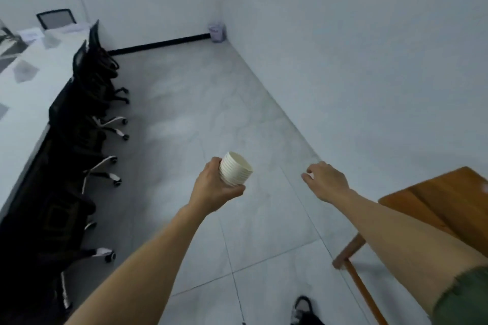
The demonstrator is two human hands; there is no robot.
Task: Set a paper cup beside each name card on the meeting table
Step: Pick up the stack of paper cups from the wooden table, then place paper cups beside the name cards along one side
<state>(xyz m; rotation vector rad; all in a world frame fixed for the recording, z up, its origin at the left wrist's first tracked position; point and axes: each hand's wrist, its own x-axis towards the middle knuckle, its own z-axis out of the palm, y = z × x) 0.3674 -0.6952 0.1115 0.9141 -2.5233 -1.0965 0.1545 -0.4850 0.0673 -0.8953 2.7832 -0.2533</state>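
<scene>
My left hand is wrapped around a stack of several white paper cups, held upright above the floor in the middle of the view. My right hand hangs to the right of it, fingers curled; a small pale bit shows at its fingertips and I cannot make out what it is. The white meeting table runs along the left edge. Pale name cards lie on it, blurred.
A row of black office chairs is pushed in along the table's right side. A wooden table stands at the right. A small bin sits in the far corner. Grey floor tiles stretch ahead between the chairs and the wall.
</scene>
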